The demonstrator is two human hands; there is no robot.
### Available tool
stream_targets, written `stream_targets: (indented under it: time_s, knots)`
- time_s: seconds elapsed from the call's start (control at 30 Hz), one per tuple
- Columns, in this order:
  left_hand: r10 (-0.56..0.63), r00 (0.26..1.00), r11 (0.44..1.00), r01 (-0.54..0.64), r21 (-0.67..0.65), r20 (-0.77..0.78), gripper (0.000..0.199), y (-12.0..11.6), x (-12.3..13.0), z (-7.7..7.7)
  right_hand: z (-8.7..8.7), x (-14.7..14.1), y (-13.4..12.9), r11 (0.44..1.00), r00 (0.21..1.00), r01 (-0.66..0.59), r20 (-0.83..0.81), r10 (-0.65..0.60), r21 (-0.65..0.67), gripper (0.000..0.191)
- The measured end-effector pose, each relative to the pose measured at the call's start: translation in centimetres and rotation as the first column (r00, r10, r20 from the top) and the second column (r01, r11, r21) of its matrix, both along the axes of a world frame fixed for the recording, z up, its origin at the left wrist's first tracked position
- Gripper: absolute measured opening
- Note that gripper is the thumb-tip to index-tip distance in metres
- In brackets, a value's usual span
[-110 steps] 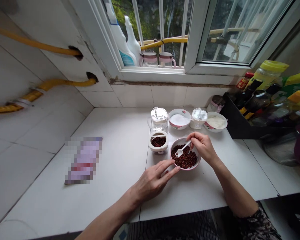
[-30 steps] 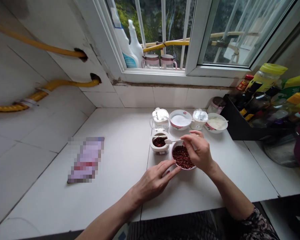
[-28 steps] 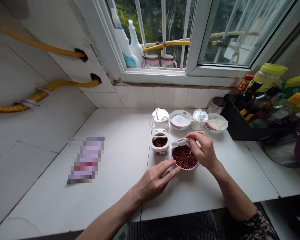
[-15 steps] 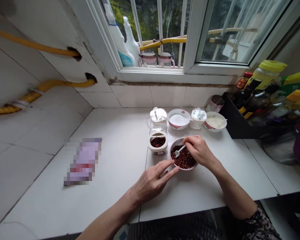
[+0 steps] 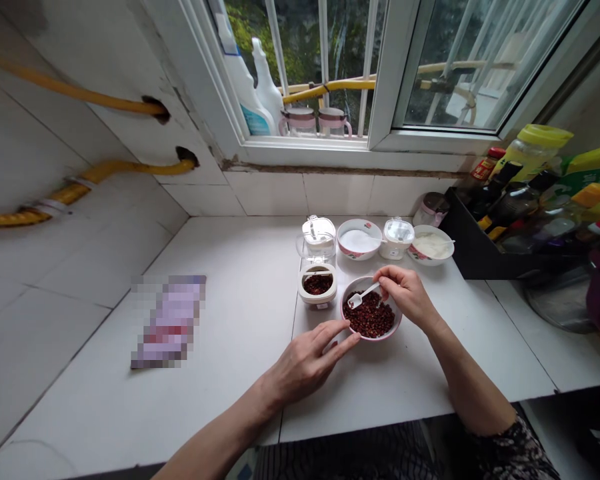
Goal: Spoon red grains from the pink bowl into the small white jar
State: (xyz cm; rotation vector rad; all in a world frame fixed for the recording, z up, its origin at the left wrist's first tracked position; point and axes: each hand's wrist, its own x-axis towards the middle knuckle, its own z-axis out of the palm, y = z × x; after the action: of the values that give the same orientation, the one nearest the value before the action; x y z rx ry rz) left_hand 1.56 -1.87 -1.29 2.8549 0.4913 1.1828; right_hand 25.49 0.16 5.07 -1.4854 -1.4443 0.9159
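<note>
A bowl of dark red peppercorn-like grains (image 5: 371, 322) stands on the white counter. My right hand (image 5: 405, 297) pinches the handle of a small white spoon (image 5: 363, 295), whose scoop is over the grains at the bowl's left side. My left hand (image 5: 313, 360) has its fingers apart, with fingertips at the bowl's near left rim. Just left of the bowl is an open jar (image 5: 317, 287) with similar grains inside. Behind it stands a jar with a white lid (image 5: 319, 232).
At the back are a bowl of white granules (image 5: 359, 240), a clear-lidded jar (image 5: 398, 239) and a bowl of white powder (image 5: 431, 245). A black box of bottles (image 5: 490, 257) stands right. A blurred purple packet (image 5: 173, 320) lies left.
My right hand has moved slightly right and up, and the spoon now lies at a flatter angle over the grains. The view has shifted slightly; my left hand stays at the rim.
</note>
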Motion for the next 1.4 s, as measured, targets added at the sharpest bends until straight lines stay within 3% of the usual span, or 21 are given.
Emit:
stream_targets:
  time_s: [0.17,0.3,0.4,0.5,0.6,0.67,0.73,0.8,0.87,0.97,1.1,1.27,1.4]
  knots:
    - [-0.004,1.000,1.000,0.004,0.010,0.006,0.041,0.0,0.0,0.1,0.1,0.2,0.5,1.000,0.984,0.021,-0.178,-0.021,-0.007,0.018]
    - [0.003,1.000,1.000,-0.003,0.016,0.012,0.041,0.0,0.1,0.1,0.5,-0.7,0.6,0.993,0.964,0.066,-0.261,-0.039,0.098,0.022]
    - [0.001,1.000,1.000,-0.001,0.026,0.016,0.041,0.0,0.1,0.1,0.6,-2.2,0.3,0.975,0.971,0.096,-0.235,-0.047,0.198,0.021]
    - [0.007,1.000,0.999,-0.007,0.033,0.010,0.040,0.0,0.2,0.3,0.4,-3.7,-0.2,0.928,0.998,0.062,-0.046,-0.048,0.368,0.016]
    - [0.006,1.000,0.999,-0.007,0.032,0.017,0.039,0.0,0.2,0.4,0.0,-4.7,-0.4,0.807,0.961,-0.145,0.275,-0.023,0.573,0.021]
    - [0.005,1.000,0.999,-0.005,0.032,0.022,0.039,0.0,0.3,0.4,-0.1,-4.8,-0.5,0.724,0.901,-0.291,0.434,-0.013,0.625,0.027]
    - [0.008,1.000,1.000,-0.009,0.030,0.015,0.040,0.0,0.3,0.5,0.2,-4.4,-0.6,0.698,0.869,-0.345,0.494,-0.015,0.628,0.030]
    - [0.011,1.000,1.000,-0.011,0.029,0.005,0.041,0.0,0.2,0.5,0.6,-3.7,-0.8,0.727,0.885,-0.292,0.464,-0.042,0.622,0.027]
    - [0.008,1.000,1.000,-0.008,0.025,0.002,0.041,0.0,0.2,0.4,1.0,-2.6,-0.9,0.784,0.919,-0.152,0.378,-0.111,0.601,0.022]
    - [0.008,1.000,1.000,-0.008,0.026,0.002,0.041,0.0,0.2,0.3,1.0,-1.0,-0.9,0.870,0.934,-0.006,0.314,-0.171,0.492,0.020]
    - [-0.001,1.000,1.000,0.001,0.024,0.003,0.044,0.1,0.2,0.2,0.0,-0.1,-0.4,0.915,0.911,-0.054,0.395,-0.118,0.400,0.019]
    - [0.005,1.000,0.999,-0.005,0.034,0.003,0.044,0.1,0.2,0.2,-0.7,-1.2,-0.3,0.934,0.878,-0.150,0.477,-0.024,0.324,0.022]
    - [0.008,1.000,1.000,-0.008,0.027,-0.004,0.044,0.0,0.1,0.3,-0.7,-1.3,-0.3,0.947,0.889,-0.130,0.457,-0.020,0.294,0.023]
